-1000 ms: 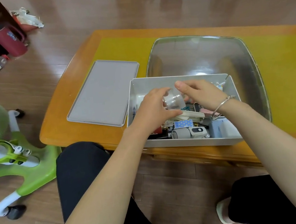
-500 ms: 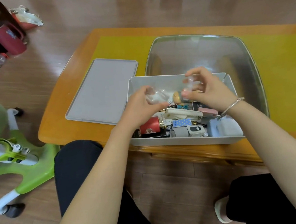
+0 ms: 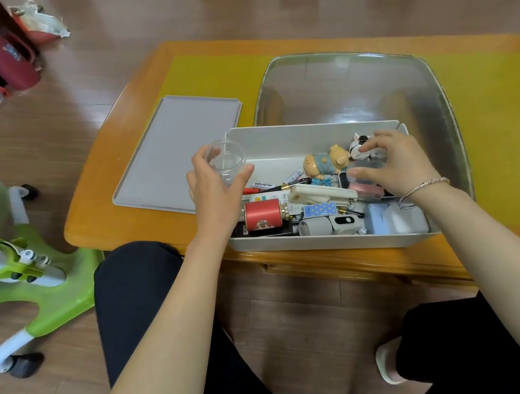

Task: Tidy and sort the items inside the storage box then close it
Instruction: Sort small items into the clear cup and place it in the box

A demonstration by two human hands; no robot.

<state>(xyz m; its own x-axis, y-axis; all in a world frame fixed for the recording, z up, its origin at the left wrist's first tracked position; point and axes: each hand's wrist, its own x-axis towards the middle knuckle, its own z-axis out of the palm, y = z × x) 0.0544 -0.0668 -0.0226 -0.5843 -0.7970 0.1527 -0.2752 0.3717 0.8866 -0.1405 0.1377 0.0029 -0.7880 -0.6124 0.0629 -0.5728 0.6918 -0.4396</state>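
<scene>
Head view: the left hand (image 3: 215, 185) curls round a clear plastic jar (image 3: 227, 160), thumb on its right side and fingers behind it, holding it up over the storage box's (image 3: 310, 133) far left corner, above the rim. The right hand (image 3: 390, 162) reaches into the box's far right corner with fingers spread and bent; its fingertips (image 3: 363, 147) touch a small white-and-black figurine (image 3: 358, 149), and whether they actually pinch it cannot be told. A bracelet (image 3: 421, 188) circles that wrist.

The grey box sits at the table's (image 3: 100, 220) near edge, its near wall close to the lip. Inside, a bear figurine (image 3: 325, 162) lies toward the far wall just left of the white figurine; a red cylinder (image 3: 262, 214) lies near the near left corner, with pens, a white case and other small items crowded across the near half. The far left part of the box floor shows bare.

The grey lid (image 3: 177, 151) lies flat on the table just beside the box's left wall. A large clear tub (image 3: 346, 85) stands just behind the box's far wall. Yellow table surface lies open to the right of the tub.
</scene>
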